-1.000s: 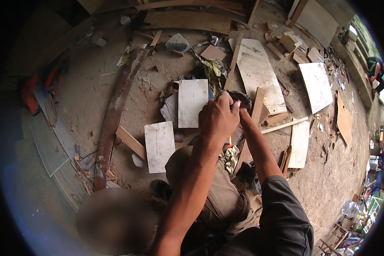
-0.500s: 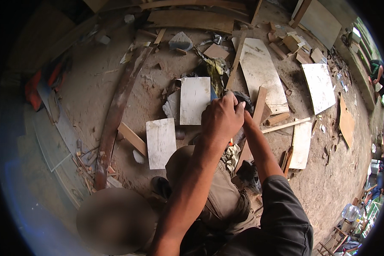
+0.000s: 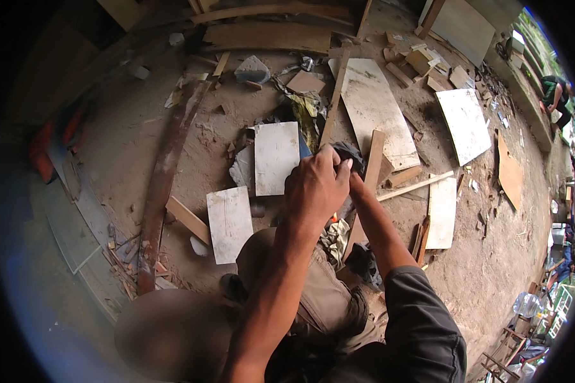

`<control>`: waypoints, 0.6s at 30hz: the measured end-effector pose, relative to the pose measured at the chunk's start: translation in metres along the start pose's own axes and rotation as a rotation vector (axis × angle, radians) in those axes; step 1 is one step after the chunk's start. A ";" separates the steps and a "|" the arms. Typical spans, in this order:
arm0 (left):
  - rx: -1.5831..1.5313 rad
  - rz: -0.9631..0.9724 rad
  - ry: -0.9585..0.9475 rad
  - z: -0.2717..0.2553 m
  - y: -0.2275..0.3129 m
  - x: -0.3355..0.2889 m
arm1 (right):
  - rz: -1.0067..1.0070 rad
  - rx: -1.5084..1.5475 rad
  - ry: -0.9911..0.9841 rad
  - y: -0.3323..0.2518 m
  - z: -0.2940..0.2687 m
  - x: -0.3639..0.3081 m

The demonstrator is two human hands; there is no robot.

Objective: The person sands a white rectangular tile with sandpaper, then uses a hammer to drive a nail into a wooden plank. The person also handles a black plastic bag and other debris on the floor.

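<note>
My left hand (image 3: pixel 319 182) is closed, its knuckles up and its fingers curled together in front of my knees. What is inside them, if anything, is hidden. My right hand (image 3: pixel 352 177) meets it from the right; its fingers are mostly behind the left hand. A black crumpled thing (image 3: pixel 349 153) shows just beyond the two hands, and I cannot tell whether either hand holds it. Nearest on the left is a white rectangular board (image 3: pixel 276 159), with a second white board (image 3: pixel 230 225) closer to me. A wooden plank (image 3: pixel 372 169) stands out just right of my hands.
A long brown beam (image 3: pixel 172 172) lies to the left. Larger pale boards (image 3: pixel 377 108) and a white panel (image 3: pixel 464 127) lie ahead and right, among wood scraps (image 3: pixel 421 60). A blurred round shape (image 3: pixel 172 335) covers the lower left. Another person (image 3: pixel 556 99) bends down at the far right.
The whole view has shifted a little, so the boards on the ground appear farther left. My hands stay together in nearly the same pose.
</note>
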State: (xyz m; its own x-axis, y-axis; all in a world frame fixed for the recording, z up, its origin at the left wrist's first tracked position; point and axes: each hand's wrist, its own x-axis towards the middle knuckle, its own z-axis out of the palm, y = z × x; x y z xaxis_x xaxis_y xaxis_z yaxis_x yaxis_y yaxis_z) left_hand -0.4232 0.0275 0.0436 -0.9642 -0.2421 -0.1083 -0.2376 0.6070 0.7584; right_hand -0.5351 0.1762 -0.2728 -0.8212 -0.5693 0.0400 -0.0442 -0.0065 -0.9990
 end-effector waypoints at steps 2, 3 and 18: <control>-0.005 0.012 0.038 -0.001 -0.002 -0.002 | 0.050 0.304 0.033 -0.014 0.031 -0.003; -0.049 0.044 -0.015 0.003 0.007 0.002 | 0.056 0.318 0.071 -0.019 0.018 -0.010; -0.047 0.040 0.029 0.000 0.007 0.009 | 0.081 -0.558 -0.130 0.020 -0.005 0.019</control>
State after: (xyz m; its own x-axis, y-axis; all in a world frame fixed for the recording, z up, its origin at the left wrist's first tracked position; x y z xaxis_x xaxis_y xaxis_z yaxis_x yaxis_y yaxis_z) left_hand -0.4333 0.0297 0.0475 -0.9688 -0.2409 -0.0591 -0.1927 0.5807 0.7910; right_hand -0.5545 0.1696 -0.2919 -0.7597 -0.6460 -0.0744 -0.3058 0.4558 -0.8359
